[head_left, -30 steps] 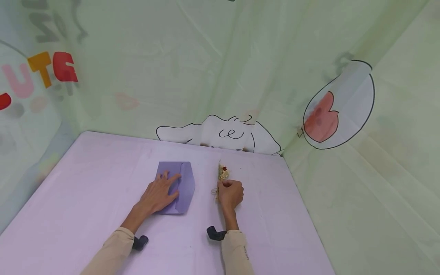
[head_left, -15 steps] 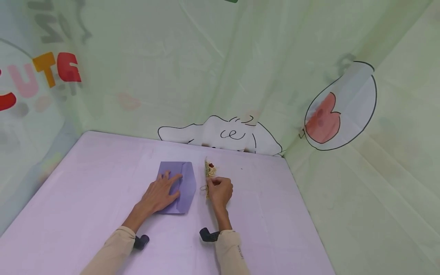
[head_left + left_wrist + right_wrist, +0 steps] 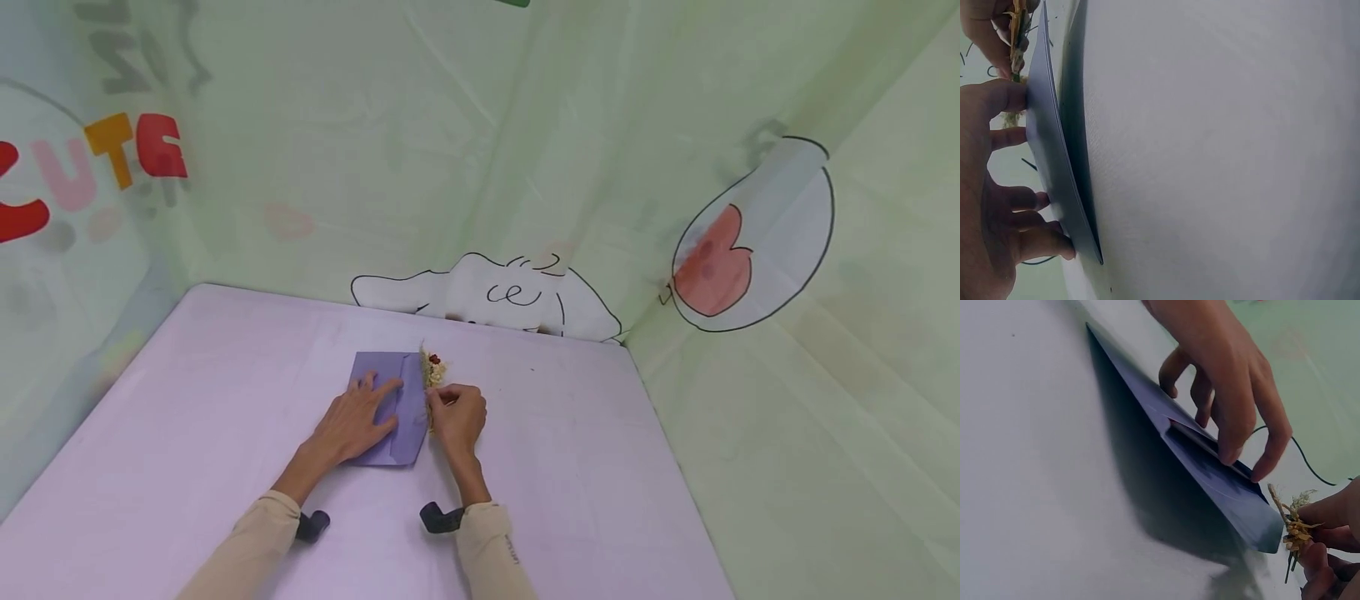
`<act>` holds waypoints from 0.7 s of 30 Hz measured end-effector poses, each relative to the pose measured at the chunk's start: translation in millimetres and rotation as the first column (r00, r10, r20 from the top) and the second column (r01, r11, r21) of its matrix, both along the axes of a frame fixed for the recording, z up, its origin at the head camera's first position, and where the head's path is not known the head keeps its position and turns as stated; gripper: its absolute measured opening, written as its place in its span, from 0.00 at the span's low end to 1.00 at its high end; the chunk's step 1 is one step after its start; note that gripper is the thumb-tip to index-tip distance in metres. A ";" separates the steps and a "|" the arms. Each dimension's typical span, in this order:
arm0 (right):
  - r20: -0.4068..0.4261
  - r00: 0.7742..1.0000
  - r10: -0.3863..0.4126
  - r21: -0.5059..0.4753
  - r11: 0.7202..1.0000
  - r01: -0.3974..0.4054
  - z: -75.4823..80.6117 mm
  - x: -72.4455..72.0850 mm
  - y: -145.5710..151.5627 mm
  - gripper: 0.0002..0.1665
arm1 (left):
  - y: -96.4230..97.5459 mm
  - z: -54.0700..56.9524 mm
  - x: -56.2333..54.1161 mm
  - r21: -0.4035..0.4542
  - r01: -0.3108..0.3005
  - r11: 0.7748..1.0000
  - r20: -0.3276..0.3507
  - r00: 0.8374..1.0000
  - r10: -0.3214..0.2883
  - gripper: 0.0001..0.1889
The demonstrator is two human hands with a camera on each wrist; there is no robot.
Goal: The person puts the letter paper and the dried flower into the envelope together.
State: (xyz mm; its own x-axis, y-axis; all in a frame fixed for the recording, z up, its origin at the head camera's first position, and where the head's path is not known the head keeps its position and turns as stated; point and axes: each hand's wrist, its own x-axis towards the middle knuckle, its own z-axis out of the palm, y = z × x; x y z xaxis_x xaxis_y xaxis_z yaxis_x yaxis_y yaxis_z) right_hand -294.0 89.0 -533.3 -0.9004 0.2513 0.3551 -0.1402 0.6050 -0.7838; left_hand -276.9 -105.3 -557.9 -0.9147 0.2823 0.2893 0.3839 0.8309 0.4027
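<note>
A purple paper envelope point(image 3: 412, 408) lies on the table with its flap side up and the flap unfolded to the right. My left hand point(image 3: 352, 425) rests on it, fingers spread, the fingertips pressing on the paper in the left wrist view. Between thumb and fingers, my right hand point(image 3: 459, 417) pinches a small bunch of dried flowers point(image 3: 435, 369) with a red bloom, pale blossoms and tied stems. The bunch stands right at the flap's right edge, overlapping it in the head view. In the right wrist view, the envelope point(image 3: 1235, 506) shows a dark pocket opening under the left fingers.
A pale pink cloth covers the table point(image 3: 585, 467). Behind it and at the sides hang light green curtains point(image 3: 337, 150) with cartoon drawings and coloured letters. A black wrist mount point(image 3: 441, 518) sits at each sleeve.
My right hand has carried the dried flowers leftward across the table, up to the envelope's flap. The left hand has stayed in place on the envelope.
</note>
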 end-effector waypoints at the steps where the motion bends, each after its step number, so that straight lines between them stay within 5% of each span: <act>1: 0.004 1.000 0.001 0.002 1.000 -0.001 -1.0 0.3 -1.4 0.06 | -0.1 -0.4 -0.1 0.006 0.002 1.000 -0.010 1.000 -0.002 0.32; 10: 0.004 1.000 -0.003 0.013 1.000 0.003 -12.3 1.2 -11.7 0.07 | -0.8 -1.7 -1.4 0.027 0.010 1.000 -0.032 0.999 -0.009 0.32; 17: -0.138 0.990 0.034 0.111 0.994 -0.019 -43.4 -13.4 -13.5 0.07 | -1.7 0.3 -2.2 0.001 0.001 1.000 0.003 1.000 -0.001 0.32; 21: -0.102 0.994 0.050 0.168 0.985 -0.032 -62.9 -26.8 -16.2 0.06 | -1.5 1.1 -2.6 0.006 0.005 1.000 0.020 1.000 -0.005 0.33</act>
